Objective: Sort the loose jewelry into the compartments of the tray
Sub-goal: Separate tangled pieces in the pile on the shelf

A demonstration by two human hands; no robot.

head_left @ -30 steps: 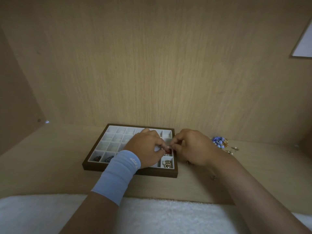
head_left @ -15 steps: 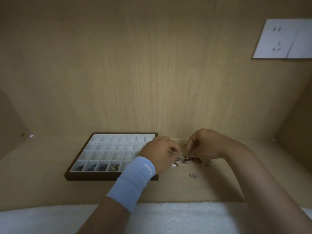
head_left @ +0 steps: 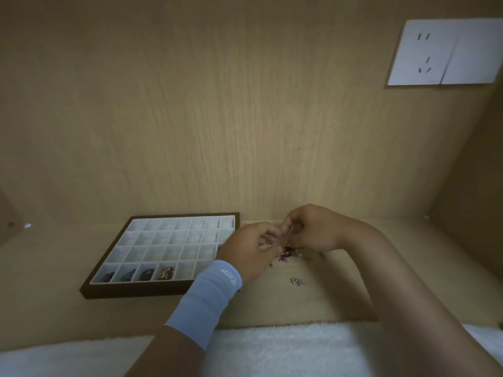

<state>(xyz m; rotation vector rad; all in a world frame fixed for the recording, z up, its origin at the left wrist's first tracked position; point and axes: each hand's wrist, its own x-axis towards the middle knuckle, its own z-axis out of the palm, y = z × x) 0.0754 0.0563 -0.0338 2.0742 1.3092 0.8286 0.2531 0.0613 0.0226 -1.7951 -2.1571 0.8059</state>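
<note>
Wooden shelf with compartment tray and loose jewelry

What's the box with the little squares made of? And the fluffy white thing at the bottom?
The tray has a dark brown matte frame, probably wood or wood-look board; its pale dividers look soft-lined, maybe velvet, but that is too blurred to tell. The white cloth has a fuzzy, nubbly pile, so likely terry towelling.

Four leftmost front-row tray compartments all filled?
Yes, in the tray each holds jewelry: three dark pieces and one gold piece.
</note>
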